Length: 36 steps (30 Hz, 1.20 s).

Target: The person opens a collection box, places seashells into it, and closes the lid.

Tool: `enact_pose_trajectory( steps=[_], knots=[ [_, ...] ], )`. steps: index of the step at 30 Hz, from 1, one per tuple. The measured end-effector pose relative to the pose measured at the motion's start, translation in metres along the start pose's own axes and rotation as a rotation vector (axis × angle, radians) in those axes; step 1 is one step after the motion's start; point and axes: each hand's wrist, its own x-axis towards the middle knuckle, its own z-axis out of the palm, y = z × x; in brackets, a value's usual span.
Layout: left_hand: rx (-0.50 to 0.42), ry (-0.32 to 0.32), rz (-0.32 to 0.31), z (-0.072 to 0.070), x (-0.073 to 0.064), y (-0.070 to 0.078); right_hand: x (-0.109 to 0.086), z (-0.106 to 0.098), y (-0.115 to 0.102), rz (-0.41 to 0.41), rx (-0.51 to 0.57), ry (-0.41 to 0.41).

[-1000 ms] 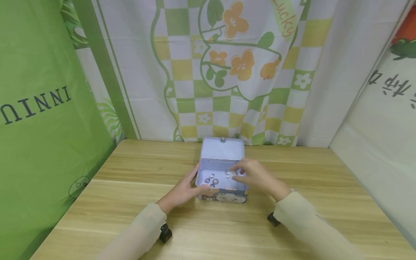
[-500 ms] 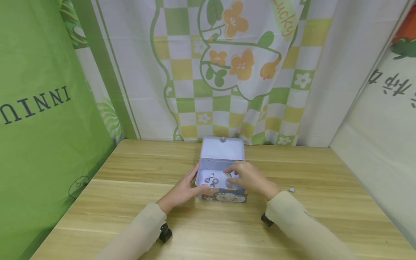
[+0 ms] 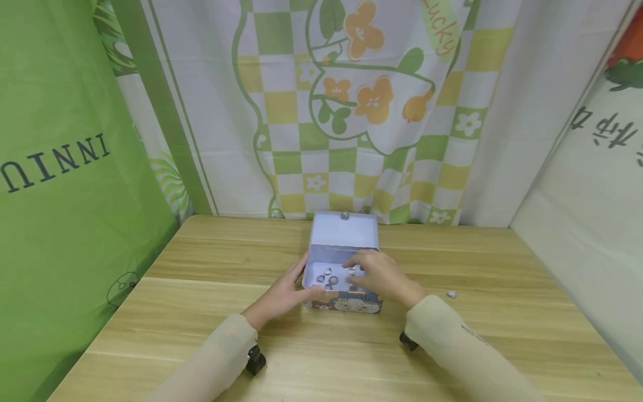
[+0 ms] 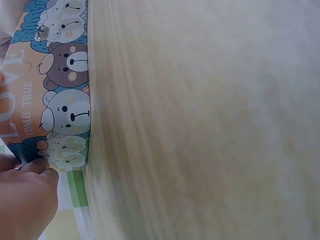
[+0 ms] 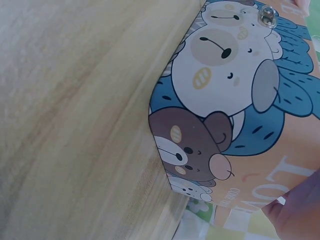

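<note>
A lidded tin box (image 3: 355,304) with cartoon bears on its front stands open on the table. My left hand (image 3: 281,291) grips its left side, thumb over the front rim and fingers along the side wall. In the left wrist view, the left hand (image 4: 25,200) lies at the box's corner. Inside the box, several small, shiny, clear pieces (image 3: 334,280) lie at the left. My right hand (image 3: 380,273) reaches in from the right, thumb and forefinger apart around another shiny piece (image 3: 353,271). The palm hides the right part of the box floor.
One more shiny piece (image 3: 451,294) lies on the wooden table (image 3: 241,245), right of the box. The raised lid (image 3: 344,230) with its metal clasp leans back near the patterned curtain (image 3: 316,162). A thin dark cable (image 3: 120,285) shows at the table's left edge.
My right hand has moved a little to the left inside the box, and its sleeve has uncovered the piece on the table. The left hand keeps its place.
</note>
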Motion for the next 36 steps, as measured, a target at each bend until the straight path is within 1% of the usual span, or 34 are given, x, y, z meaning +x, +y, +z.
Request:
enact_pose_trajectory(
  steps=[4, 9, 18, 23, 27, 32, 36],
  knots=[
    [-0.011, -0.009, -0.007, -0.001, -0.001, 0.002, 0.0, -0.001, -0.001, -0.001, 0.006, 0.001],
    [-0.006, -0.003, -0.015, -0.001, -0.001, 0.002, 0.0, -0.002, 0.0, 0.002, 0.017, 0.005],
    [0.01, 0.005, 0.002, 0.0, 0.0, -0.001, -0.004, -0.01, 0.003, -0.046, 0.019, 0.021],
    [0.044, 0.014, -0.024, 0.0, 0.0, -0.002, -0.009, -0.018, 0.007, -0.035, 0.014, 0.029],
    [0.061, 0.015, -0.042, 0.0, 0.0, -0.002, -0.014, -0.023, 0.013, -0.029, 0.019, 0.062],
    [0.054, 0.016, -0.045, -0.001, -0.001, -0.001, -0.022, -0.029, 0.021, -0.035, 0.026, 0.111],
    [0.048, 0.016, -0.041, 0.0, -0.001, -0.001, -0.029, -0.034, 0.028, -0.008, 0.056, 0.118]
  ],
)
